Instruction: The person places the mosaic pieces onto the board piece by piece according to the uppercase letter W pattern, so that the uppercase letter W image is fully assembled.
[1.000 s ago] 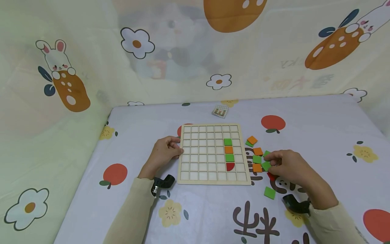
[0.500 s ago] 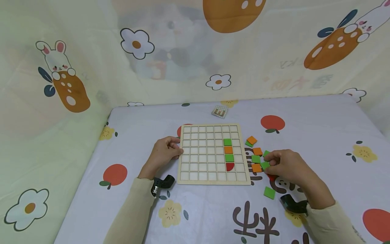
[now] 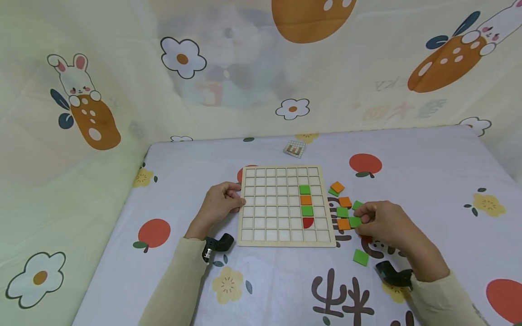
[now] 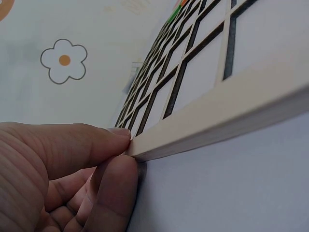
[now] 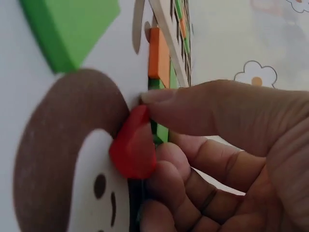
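Observation:
A pale wooden grid board (image 3: 285, 244) lies on the table, with a column of two green squares, an orange square (image 3: 306, 200) and a red rounded piece (image 3: 308, 222) in its cells. My left hand (image 3: 218, 203) pinches the board's left edge; in the left wrist view the thumb (image 4: 91, 145) is on the frame. At the right, my right hand (image 3: 385, 222) holds a green square tile (image 3: 354, 222) between thumb and fingers, beside an orange tile (image 3: 343, 224). A loose red piece (image 5: 135, 145) lies by the fingers in the right wrist view, partly hidden in the head view.
More green and orange tiles (image 3: 344, 202) lie right of the board, one orange overlapping a green. A lone green tile (image 3: 360, 257) sits nearer the front. Behind the board is a small pattern card (image 3: 294, 149). A printed curtain (image 3: 244, 68) hangs behind the table.
The green tile at my right fingers has turned slightly and shifted left, and now lies squarely against the orange tile. My left hand and the board have stayed put.

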`<state>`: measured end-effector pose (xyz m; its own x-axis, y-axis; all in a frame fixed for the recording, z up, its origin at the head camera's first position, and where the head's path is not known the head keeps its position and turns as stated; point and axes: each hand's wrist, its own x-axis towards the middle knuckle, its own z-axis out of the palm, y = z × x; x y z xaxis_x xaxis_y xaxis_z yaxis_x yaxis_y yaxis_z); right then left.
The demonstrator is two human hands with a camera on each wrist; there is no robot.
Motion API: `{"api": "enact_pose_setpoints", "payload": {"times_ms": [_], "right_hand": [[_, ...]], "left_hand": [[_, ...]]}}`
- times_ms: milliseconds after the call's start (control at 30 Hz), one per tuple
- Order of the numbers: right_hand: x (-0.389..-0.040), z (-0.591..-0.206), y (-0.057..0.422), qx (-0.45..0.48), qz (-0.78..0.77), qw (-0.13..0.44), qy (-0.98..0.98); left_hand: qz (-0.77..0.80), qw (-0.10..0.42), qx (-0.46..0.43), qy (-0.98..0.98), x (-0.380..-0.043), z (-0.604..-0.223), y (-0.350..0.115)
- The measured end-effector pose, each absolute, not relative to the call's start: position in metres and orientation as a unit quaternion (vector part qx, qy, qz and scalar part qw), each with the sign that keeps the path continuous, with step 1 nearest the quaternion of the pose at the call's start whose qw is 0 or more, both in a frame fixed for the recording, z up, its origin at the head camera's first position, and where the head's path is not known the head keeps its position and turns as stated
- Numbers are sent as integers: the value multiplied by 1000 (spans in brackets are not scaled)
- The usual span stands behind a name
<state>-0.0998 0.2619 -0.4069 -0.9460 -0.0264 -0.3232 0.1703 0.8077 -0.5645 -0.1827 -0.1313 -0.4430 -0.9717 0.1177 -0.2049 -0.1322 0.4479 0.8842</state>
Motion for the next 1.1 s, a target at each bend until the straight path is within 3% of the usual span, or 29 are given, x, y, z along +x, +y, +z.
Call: {"api": "enact_pose_setpoints", "payload": {"times_ms": [233, 733, 1100], "right_hand": [[-100, -408, 261, 22, -293, 162, 942], [-97, -415, 265, -7, -366, 103, 925], [-100, -420, 266, 20, -398, 114, 910]], "left_hand": [[527, 116, -1, 842, -182, -443, -132], [533, 118, -3, 838, -182, -443, -132], [535, 123, -8, 836, -182, -443, -132]]}}
